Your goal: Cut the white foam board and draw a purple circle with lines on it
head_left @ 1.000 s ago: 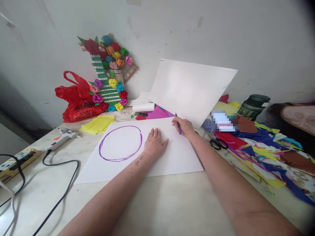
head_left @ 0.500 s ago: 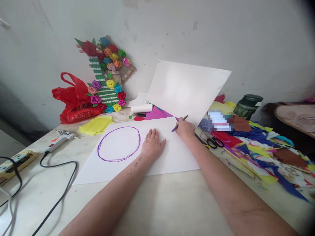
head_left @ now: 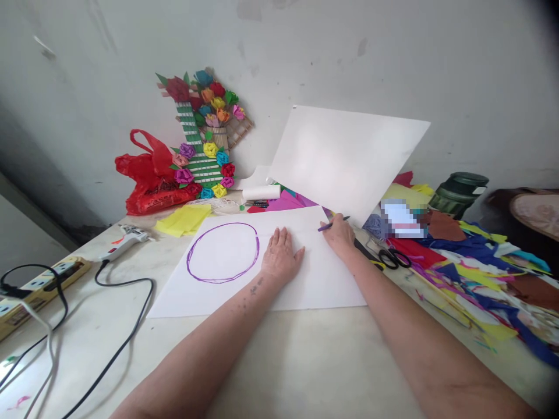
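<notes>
A white sheet (head_left: 301, 291) lies on the table, with a purple hand-drawn oval outline (head_left: 188, 265) on its left half. My left hand (head_left: 282, 255) rests flat on the sheet just right of the oval, fingers stretched out and holding nothing. Near the sheet's right edge, my right hand (head_left: 340, 234) grips a purple pen (head_left: 325, 227), which points left and is tilted low over the paper. Whether the pen tip touches the sheet I cannot tell. A second white board (head_left: 345, 157) leans against the wall behind my right hand.
Black scissors (head_left: 394, 258) and colourful scraps (head_left: 484, 256) lie right of the sheet, below a green jar (head_left: 458, 195). At the left are a glue gun (head_left: 124, 244), its cord and a power strip (head_left: 43, 288). Behind stand a red bag (head_left: 151, 180) and a flower craft (head_left: 203, 157).
The whole view has shifted, so things appear further right. The pen in my right hand has turned to lie flatter. My left hand stays flat on the sheet.
</notes>
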`<state>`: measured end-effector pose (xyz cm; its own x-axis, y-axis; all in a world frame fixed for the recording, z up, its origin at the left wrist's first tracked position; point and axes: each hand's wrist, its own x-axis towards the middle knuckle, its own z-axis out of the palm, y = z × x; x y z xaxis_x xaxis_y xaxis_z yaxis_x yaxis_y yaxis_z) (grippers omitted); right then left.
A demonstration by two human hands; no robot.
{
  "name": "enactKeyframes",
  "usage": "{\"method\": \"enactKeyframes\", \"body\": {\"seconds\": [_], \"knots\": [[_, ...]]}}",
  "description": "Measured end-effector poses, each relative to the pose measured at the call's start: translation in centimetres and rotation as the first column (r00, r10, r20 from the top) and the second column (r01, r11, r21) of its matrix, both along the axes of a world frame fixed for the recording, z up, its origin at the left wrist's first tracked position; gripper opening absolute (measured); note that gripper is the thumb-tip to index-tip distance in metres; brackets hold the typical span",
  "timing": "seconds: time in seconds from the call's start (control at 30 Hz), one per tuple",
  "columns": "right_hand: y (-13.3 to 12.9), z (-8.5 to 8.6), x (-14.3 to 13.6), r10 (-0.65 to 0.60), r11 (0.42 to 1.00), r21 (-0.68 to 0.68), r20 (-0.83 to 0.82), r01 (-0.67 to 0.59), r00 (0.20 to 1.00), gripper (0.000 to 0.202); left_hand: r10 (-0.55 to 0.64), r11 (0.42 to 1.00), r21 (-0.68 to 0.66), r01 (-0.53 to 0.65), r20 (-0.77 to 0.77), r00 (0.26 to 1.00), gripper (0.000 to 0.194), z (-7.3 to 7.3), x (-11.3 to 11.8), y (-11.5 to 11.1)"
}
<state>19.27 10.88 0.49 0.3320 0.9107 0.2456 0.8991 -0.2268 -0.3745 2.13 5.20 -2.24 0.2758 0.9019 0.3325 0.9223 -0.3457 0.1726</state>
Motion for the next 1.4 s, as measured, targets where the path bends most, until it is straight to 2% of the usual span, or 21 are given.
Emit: {"method": "enactKeyframes", "body": {"seconds": [0.23,0.73,0.97,1.1,1.3,1.4], "knots": [[-0.2,0.3,0.0,0.015,0.995,0.095,-0.033,-0.011,0.999,0.030,0.023,0.995,0.094,-0.023,-0.005,1.000,0.068,0.7,0.0,-0.7],[0.2,-0.8,-0.3,0.012,1.000,0.027,0.025,-0.013,1.000,0.031,0.030,0.999,-0.039,-0.030,-0.015,0.999,0.068,0.1,-0.1,-0.3],[-0.6,0.1,-1.2,0.069,0.995,0.052,0.209,-0.082,0.975,0.028,0.027,0.998,-0.064,-0.027,-0.014,1.000,0.069,-0.3,-0.2,0.1],[-0.8,0.6,-1.6,0.121,0.992,-0.005,0.288,-0.125,0.950,0.027,0.024,0.998,-0.061,-0.025,-0.011,1.000,0.068,-0.2,-0.1,0.1],[0.1,2.5,0.2,0.176,0.980,-0.127,0.193,-0.153,0.965,0.040,0.018,0.998,-0.056,-0.020,-0.023,1.000,0.067,-0.2,-0.1,0.1],[0.1,3.6,1.5,0.144,0.989,-0.009,0.221,-0.145,0.965,0.035,0.019,0.999,-0.046,-0.020,-0.023,1.000,0.067,-0.2,-0.1,0.1]]}}
